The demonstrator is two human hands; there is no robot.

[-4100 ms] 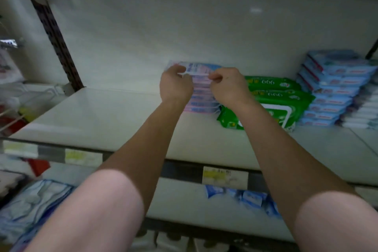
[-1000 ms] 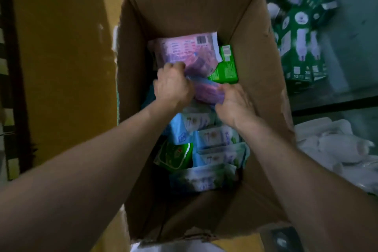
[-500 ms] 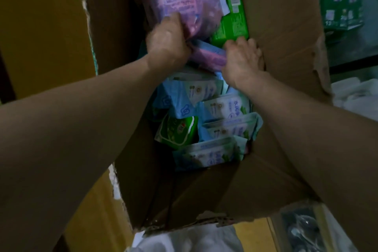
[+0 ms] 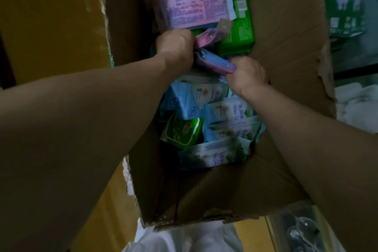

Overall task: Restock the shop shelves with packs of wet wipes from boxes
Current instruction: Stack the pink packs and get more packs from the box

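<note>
Right hand (image 4: 247, 76) has drawn back from the green pack (image 4: 239, 35) and now clamps one end of a purple wipes pack (image 4: 214, 62), left hand (image 4: 176, 47) curled on its other end plus a pink pack (image 4: 206, 38). I read this as pickup, packs still low inside the cardboard box (image 4: 286, 26) beside blue packs (image 4: 225, 108). Next move, I judge: lift clear of the walls, carry to shelf.
</note>
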